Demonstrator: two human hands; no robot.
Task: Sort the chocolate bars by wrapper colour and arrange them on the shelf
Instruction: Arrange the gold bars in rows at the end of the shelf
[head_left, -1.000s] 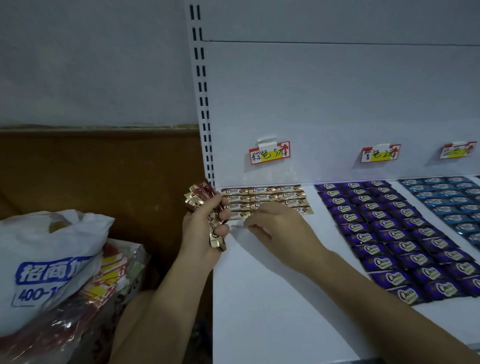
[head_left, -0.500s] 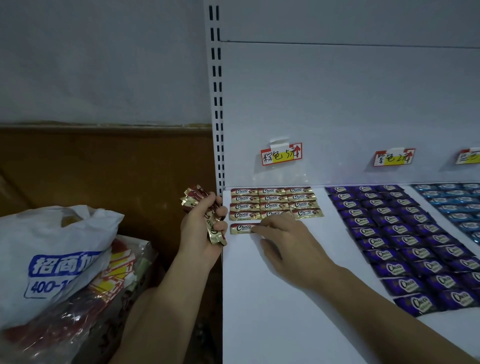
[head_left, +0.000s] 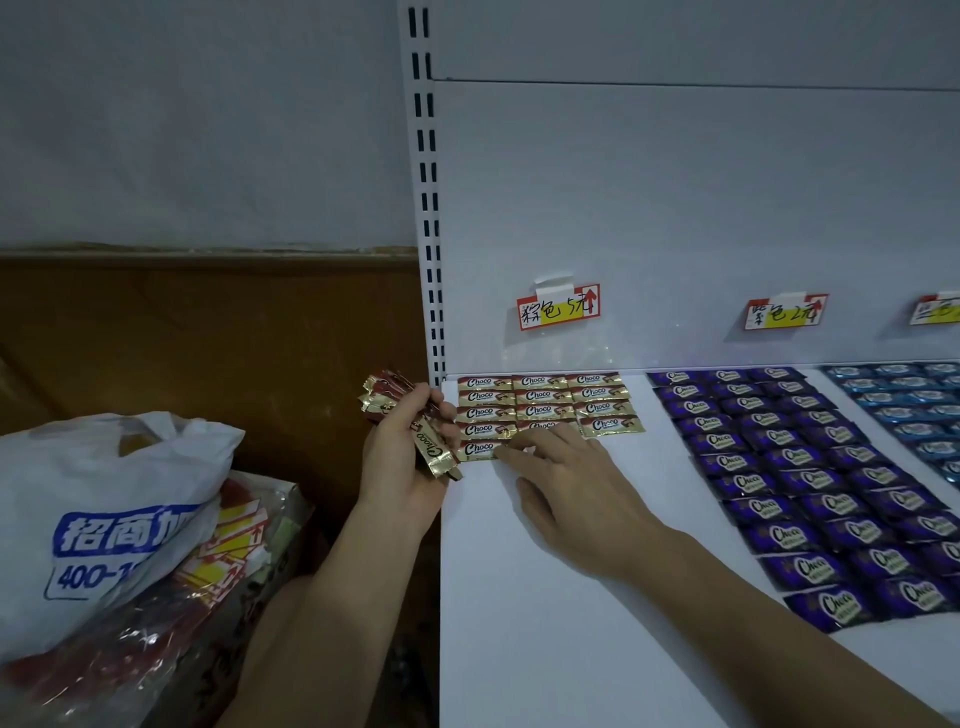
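My left hand is just off the left edge of the shelf. Its grip is closed around a bunch of brown and gold chocolate bars. The bunch sticks out above my fingers and below them too. My right hand lies low over the white shelf. Its fingers are spread out, not clenched, and the fingertips touch the right end of one brown bar. That bar lies flat on the shelf, alone in a new row at the front left. Behind it sit the other brown bars in neat rows, right up to the back wall. My fingers hide part of one of them. To the right, a bit apart, are the purple bars in long rows that run toward me. Past those, at the right edge, are the blue bars. Small paper tags are stuck on the back wall, a brown tag over the brown bars and a purple tag over the purple ones. Down on my left, off the shelf, is a white bag with blue writing on it.
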